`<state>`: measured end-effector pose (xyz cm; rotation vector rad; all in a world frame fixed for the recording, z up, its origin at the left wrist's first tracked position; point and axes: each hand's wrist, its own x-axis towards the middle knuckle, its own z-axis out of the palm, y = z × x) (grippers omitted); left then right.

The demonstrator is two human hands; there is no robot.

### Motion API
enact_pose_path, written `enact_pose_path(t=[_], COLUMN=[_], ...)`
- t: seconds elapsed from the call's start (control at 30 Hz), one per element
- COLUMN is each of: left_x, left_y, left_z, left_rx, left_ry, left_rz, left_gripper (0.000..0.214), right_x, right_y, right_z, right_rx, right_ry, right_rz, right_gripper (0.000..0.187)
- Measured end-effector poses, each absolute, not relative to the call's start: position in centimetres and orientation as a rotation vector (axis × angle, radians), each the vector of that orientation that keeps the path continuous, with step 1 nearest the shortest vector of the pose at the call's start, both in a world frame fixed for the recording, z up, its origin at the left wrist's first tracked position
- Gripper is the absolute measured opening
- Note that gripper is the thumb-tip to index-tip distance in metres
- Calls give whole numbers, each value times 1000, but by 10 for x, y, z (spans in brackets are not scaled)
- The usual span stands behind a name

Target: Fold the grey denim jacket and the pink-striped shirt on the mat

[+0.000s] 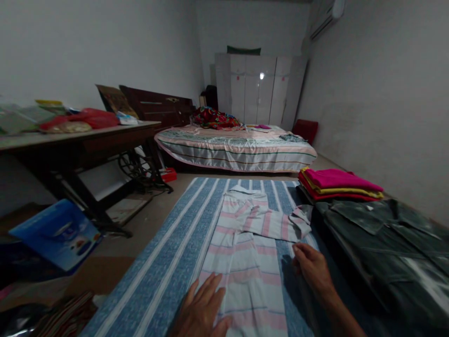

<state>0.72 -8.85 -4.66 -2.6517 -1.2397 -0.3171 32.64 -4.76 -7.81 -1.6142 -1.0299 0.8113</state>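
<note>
A pale polo-style shirt (242, 262) with pink and grey stripes lies lengthwise on a blue striped sheet, its collar at the far end. One side looks folded inward, and a sleeve (270, 223) stretches to the right, its cuff rumpled. My left hand (203, 306) rests flat at the shirt's near left edge, fingers spread. Just below the cuff hovers my right hand (312, 269), fingers curled together, its shadow falling on the sheet. No cloth shows between those fingers. The shirt's near end runs out of view.
At the right, a dark green jacket (389, 252) lies beside a stack of folded pink, yellow and red clothes (342, 182). A sewing table (105, 135) stands left, above a blue box (58, 236). A bed (238, 152) and wardrobe (257, 89) are behind.
</note>
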Motion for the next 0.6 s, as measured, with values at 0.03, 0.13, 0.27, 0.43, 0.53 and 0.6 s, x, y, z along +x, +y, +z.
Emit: enact_pose_path(t=[0.03, 0.13, 0.27, 0.43, 0.53, 0.6], left_x=[14, 29, 38, 33, 31, 30], left_y=[-80, -57, -40, -36, -35, -35], left_z=[-46, -53, -80, -108, -110, -109], left_rx=[-2659, -2663, -2588, -2476, -2424, -2406], left_ry=[-1255, -1312, -1322, -1128, -1080, -1071], left_rz=[-301, -245, -237, -347, -388, -395], left_gripper=[40, 46, 58, 59, 57, 58], right_x=[333, 347, 353, 357, 366, 374], right_y=[-38, -12, 9, 20, 22, 23], right_z=[-74, -63, -59, -78, -89, -94], right_rx=[-1695, -2041, -2379, -2526, -2501, -2449], right_ry=[-1053, -1196, -1396, -1478, -1477, -1501], right_rz=[699, 302, -113, -181, -131, -101], right_gripper=[42, 38, 40, 35, 29, 28])
